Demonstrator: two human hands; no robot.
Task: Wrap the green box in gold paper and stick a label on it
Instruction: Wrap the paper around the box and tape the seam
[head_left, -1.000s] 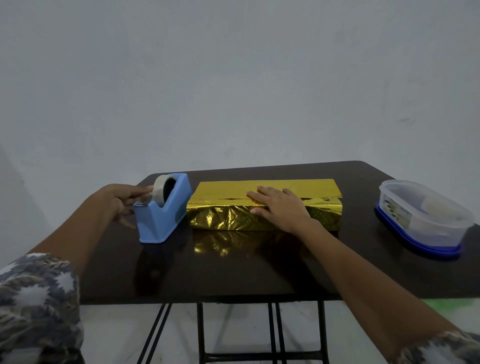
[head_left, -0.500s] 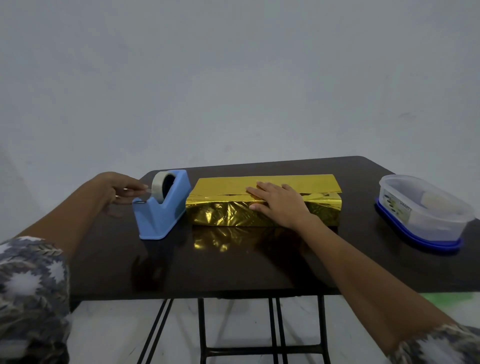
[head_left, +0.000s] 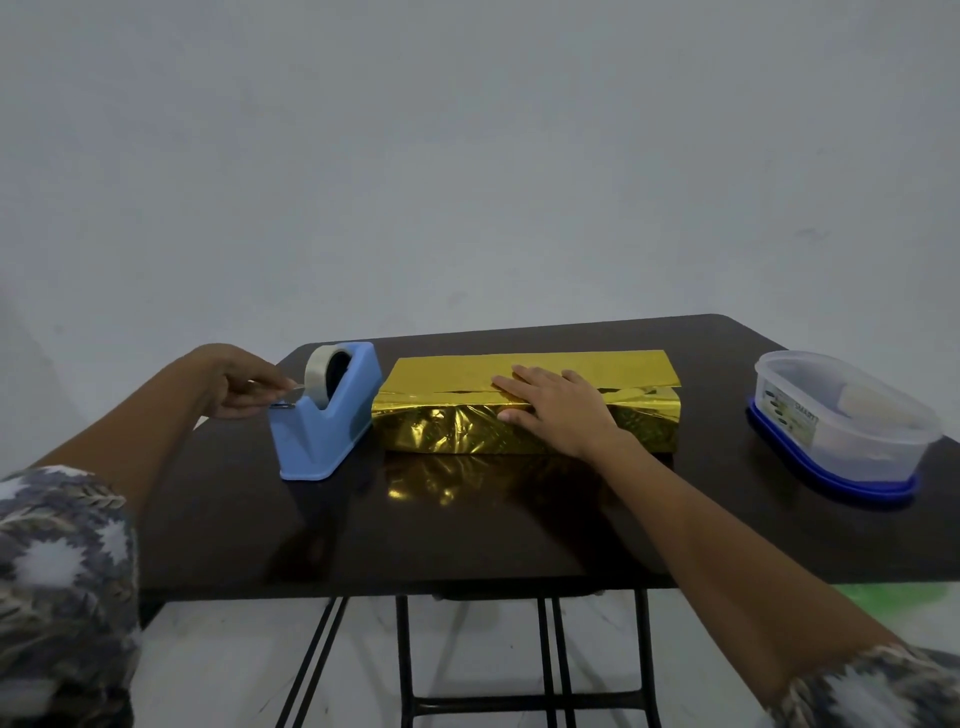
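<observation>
Table first: you have a dark, glossy rectangular table (head_left: 467, 530) on black metal legs in front of a plain pale wall. Across its middle lies the long box wrapped in shiny gold paper (head_left: 447, 421), one long side facing you. The foil is crinkled on the near face, and a seam of overlapping edges runs along the top.

Out on the right, well apart from the box, sits a clear oval plastic container (head_left: 852, 431) on a dark blue base. Something pale is inside, too blurred to name. On the left, just beside the box's left end, stands a light blue plastic tape dispenser (head_left: 332, 431), its low cutter end pointing toward you.

Now your hands. Your right hand (head_left: 561, 410) lies flat on top of the box, fingers straight and close together over the seam, thumb down on the near face. Your left hand (head_left: 236, 384) is at the cutter end of the dispenser, fingers curled. Thumb and forefinger pinch the free end of tape (head_left: 291, 391), which is drawn off the whitish roll of tape (head_left: 317, 371) in the dispenser's cradle.
</observation>
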